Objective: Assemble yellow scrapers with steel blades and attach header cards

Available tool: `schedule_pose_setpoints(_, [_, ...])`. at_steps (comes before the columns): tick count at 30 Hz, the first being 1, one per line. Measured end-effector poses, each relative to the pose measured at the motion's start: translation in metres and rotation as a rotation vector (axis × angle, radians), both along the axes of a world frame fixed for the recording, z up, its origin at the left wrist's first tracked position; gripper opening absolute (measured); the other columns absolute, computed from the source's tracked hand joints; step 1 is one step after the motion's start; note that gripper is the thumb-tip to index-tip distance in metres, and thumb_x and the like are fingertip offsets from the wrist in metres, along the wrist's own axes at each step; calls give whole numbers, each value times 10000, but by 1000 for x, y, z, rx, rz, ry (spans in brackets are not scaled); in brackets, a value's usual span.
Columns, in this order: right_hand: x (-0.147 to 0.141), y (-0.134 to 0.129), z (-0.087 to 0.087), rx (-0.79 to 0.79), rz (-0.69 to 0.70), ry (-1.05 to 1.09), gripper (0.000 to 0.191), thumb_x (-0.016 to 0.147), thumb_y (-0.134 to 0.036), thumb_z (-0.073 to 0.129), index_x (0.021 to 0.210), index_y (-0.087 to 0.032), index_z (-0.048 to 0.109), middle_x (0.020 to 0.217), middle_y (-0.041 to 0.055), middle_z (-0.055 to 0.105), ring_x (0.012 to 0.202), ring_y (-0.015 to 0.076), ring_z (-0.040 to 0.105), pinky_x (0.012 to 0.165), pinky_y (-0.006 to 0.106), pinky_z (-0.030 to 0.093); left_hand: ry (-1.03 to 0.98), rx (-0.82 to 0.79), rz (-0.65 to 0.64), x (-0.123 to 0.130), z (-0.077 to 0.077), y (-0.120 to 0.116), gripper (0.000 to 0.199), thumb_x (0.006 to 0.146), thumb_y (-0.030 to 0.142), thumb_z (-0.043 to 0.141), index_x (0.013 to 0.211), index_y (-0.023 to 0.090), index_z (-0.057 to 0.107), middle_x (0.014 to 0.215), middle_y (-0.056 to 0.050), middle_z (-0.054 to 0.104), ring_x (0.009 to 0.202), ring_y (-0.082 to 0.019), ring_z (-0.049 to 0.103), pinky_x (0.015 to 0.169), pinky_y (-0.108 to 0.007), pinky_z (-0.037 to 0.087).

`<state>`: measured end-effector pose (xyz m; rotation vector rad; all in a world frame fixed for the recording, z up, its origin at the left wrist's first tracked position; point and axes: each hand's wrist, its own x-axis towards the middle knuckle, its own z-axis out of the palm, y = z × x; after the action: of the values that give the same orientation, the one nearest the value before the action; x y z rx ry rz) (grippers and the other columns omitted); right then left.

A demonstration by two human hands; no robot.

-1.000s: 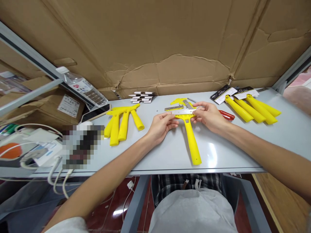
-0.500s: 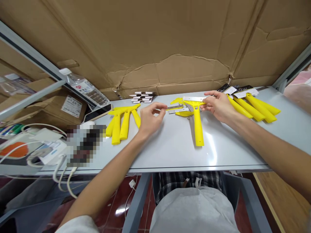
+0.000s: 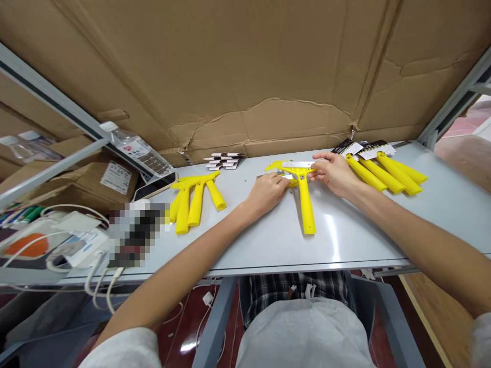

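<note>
A yellow T-shaped scraper (image 3: 307, 207) lies with its handle toward me, a flat metal plate (image 3: 297, 164) along its head. My right hand (image 3: 333, 173) pinches the right end of that head, thumb below and fingers above. Just left of the handle, my left hand (image 3: 269, 192) reaches down over a small pile of yellow plastic pieces (image 3: 273, 166) and metal strips. Its fingers are bent together with the tips among the pieces, and what they grip is hidden. Tiny dark bits lie on the table near the left fingertips.
Several yellow scraper handles (image 3: 196, 202) lie fanned at left. More handles (image 3: 399, 174) with black-and-white cards lie at right. Folded cards (image 3: 223, 161) are stacked at the back against cardboard (image 3: 253, 66). A phone (image 3: 155, 186), a water bottle (image 3: 134, 145) and white cables (image 3: 92, 271) crowd the left.
My left hand has moved right and slightly down, from left of the metal strips to over the pile. My right hand still holds the scraper head. The whole view has shifted slightly.
</note>
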<state>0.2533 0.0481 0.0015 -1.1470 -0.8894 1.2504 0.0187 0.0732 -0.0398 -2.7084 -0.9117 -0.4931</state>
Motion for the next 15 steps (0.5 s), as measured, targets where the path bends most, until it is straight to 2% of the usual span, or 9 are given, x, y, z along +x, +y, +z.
schedule_pose_setpoints(3, [0,-1,0,-8,18,2,339,797,-31,726,1035,-231,592,735,0,708,595,163,703,610,303,655,57,26,54,-6,4,-1,244,1025,94,540,1067,162,770,979,-156,802,940,-316,728,834,-447,573])
schedule_pose_setpoints(5, [0,-1,0,-10,21,2,330,807,-27,717,1035,-232,593,729,2,706,595,166,703,609,304,651,51,36,76,-18,11,-2,291,1004,71,537,1156,157,769,981,-159,796,959,-317,734,830,-433,576])
schedule_pose_setpoints(8, [-1,-2,0,-18,21,5,319,826,-27,721,1034,-231,592,711,-1,693,606,173,711,613,300,646,-107,25,116,-40,26,-2,456,941,26,528,1330,151,729,1075,-154,785,1029,-302,738,869,-421,598])
schedule_pose_setpoints(10, [-3,-2,0,-35,22,10,303,845,-19,699,1040,-225,592,700,1,690,613,175,718,614,295,642,-300,-80,122,-52,35,1,538,916,75,597,1440,169,673,1074,-105,772,935,-244,741,872,-392,619])
schedule_pose_setpoints(12, [-5,-4,-1,-55,30,14,297,855,-13,682,1049,-218,591,719,13,705,619,177,725,607,290,636,-510,-236,167,-59,41,3,612,869,102,646,1470,217,652,934,-26,731,821,-197,726,751,-323,631])
schedule_pose_setpoints(15, [-10,-7,-3,-72,48,10,304,841,-12,705,1037,-218,597,748,18,717,618,171,726,609,287,639,-803,-498,202,-60,45,2,440,884,201,676,1322,235,701,923,-7,693,776,-174,731,624,-279,634])
